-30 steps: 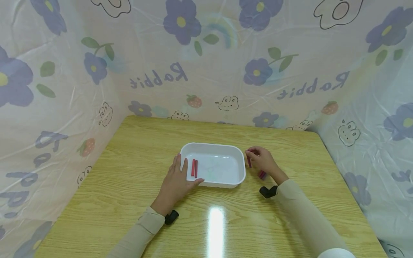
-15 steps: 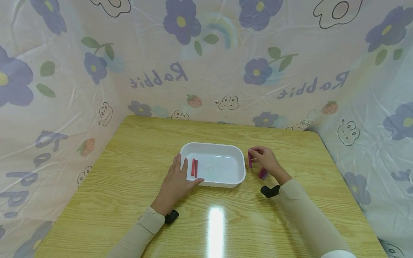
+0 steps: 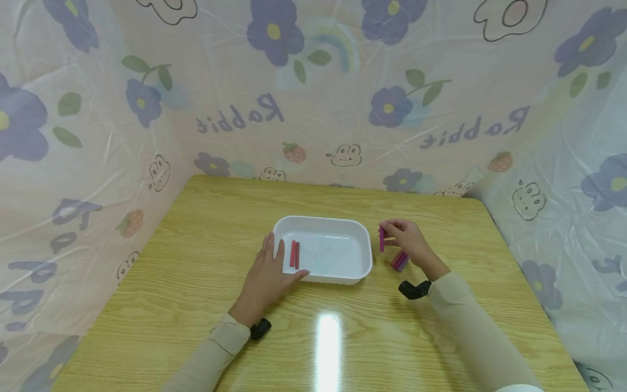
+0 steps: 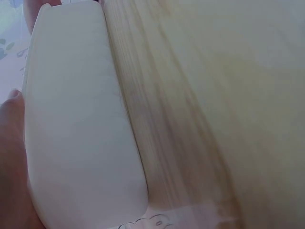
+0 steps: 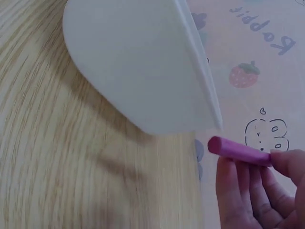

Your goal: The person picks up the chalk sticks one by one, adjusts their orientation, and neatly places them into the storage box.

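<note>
In the head view my left hand (image 3: 266,275) rests against the near left corner of a white tray (image 3: 364,272), its fingers straight and spread along the rim. Inside the tray, at the left, a red stick (image 3: 293,253) and a darker red stick (image 3: 297,256) lie side by side. To the right of the tray, my right hand (image 3: 409,239) pinches a magenta crayon-like stick (image 5: 240,151) between thumb and fingers, clear of the table. Below this hand lie several pink and purple sticks (image 3: 400,262), partly hidden by it.
The wooden table (image 3: 220,218) carries the tray near its middle. Patterned curtain walls (image 3: 318,109) stand at the back and both sides. A black wrist mount (image 3: 415,289) hangs by each sleeve cuff.
My right hand has moved slightly to the right and away from the tray, with the magenta stick still pinched. My left hand and the tray stay put.
</note>
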The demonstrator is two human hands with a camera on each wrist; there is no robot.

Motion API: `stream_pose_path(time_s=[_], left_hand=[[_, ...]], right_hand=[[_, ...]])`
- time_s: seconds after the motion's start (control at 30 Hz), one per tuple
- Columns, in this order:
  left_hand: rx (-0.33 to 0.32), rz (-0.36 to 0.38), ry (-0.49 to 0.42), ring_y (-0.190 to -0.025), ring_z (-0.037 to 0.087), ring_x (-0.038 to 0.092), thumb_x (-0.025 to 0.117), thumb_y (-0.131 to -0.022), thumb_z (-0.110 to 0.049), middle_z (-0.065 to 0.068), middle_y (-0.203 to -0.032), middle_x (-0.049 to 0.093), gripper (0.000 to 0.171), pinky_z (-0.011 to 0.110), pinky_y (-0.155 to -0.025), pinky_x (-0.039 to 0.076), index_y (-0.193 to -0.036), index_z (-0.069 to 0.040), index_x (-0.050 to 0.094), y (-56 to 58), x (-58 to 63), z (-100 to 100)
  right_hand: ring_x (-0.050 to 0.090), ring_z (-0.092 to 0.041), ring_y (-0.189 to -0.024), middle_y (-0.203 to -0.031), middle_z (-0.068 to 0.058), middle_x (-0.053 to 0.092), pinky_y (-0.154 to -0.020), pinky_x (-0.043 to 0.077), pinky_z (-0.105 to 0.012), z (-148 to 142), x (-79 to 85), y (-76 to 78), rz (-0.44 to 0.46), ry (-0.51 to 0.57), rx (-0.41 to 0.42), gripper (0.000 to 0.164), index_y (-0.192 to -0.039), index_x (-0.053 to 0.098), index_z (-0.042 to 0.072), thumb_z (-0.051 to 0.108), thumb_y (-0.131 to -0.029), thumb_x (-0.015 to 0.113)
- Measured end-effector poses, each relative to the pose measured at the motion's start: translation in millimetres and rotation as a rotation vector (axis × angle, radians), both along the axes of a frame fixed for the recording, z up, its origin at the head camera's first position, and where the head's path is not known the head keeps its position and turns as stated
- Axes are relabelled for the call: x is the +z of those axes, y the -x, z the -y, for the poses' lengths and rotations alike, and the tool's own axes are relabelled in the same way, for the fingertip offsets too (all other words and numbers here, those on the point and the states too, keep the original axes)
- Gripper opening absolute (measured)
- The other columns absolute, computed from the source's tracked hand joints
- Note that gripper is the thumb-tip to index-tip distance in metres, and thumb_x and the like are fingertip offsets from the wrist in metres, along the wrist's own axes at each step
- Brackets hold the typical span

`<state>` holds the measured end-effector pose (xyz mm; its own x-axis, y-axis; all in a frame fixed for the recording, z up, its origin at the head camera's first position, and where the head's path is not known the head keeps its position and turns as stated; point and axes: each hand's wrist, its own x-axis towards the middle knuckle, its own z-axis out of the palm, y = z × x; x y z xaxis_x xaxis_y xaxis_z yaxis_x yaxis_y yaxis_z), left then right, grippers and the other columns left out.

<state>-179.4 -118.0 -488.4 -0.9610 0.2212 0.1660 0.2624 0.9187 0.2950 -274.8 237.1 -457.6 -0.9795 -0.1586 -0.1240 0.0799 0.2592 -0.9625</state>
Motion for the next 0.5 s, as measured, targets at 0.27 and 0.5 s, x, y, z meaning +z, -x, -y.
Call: stream_pose_path(time_s=[0.27,0.5], left_hand=[[-0.004,-0.023,0.001,-0.139,0.035,0.010,0.034,-0.079,-0.079,0.025,-0.151,0.010,0.104,0.045,-0.107,0.024,-0.143,0.002,0.030,-0.1,-0.4,0.4],[-0.003,-0.010,0.002,-0.139,0.034,0.008,0.033,-0.078,-0.080,0.025,-0.151,0.008,0.105,0.046,-0.108,0.023,-0.144,0.002,0.029,0.6,-0.8,0.2]], right_hand=[[0.061,-0.026,-0.093,-0.094,-0.006,0.064,-0.085,0.048,-0.048,11.7,25.2,-13.7,0.017,0.049,0.019,0.038,-0.115,0.056,-0.009,0.024,-0.096,0.053],[0.062,-0.020,-0.091,-0.099,-0.010,0.064,-0.085,0.048,-0.046,17.4,22.6,-13.1,0.025,0.074,0.030,0.043,-0.116,0.057,-0.007,0.030,-0.094,0.055]])
